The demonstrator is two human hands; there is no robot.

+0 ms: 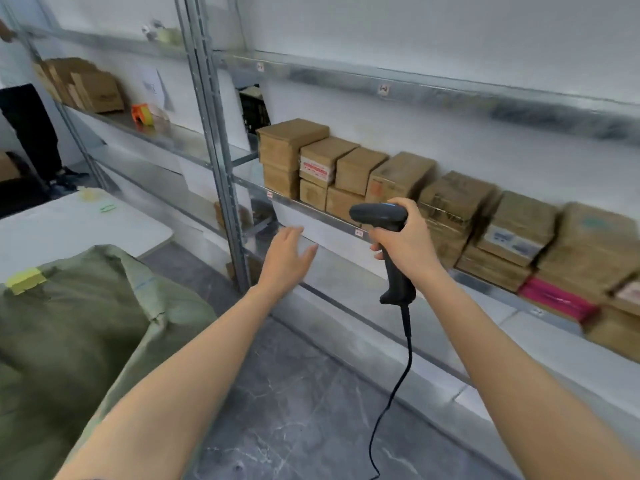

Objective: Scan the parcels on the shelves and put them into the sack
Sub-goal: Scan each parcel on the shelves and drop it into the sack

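While the right hand (407,249) grips one scanner (379,216), handle upright, nose pointing frame-left, the left hand (289,254) holds nothing, fingers (294,233) straight.

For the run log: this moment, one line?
left hand open, empty | right hand grips scanner | parcels on shelf | sack at left

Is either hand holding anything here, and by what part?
The right hand grips the black scanner by its handle, just under the head. The left hand is open and holds nothing.
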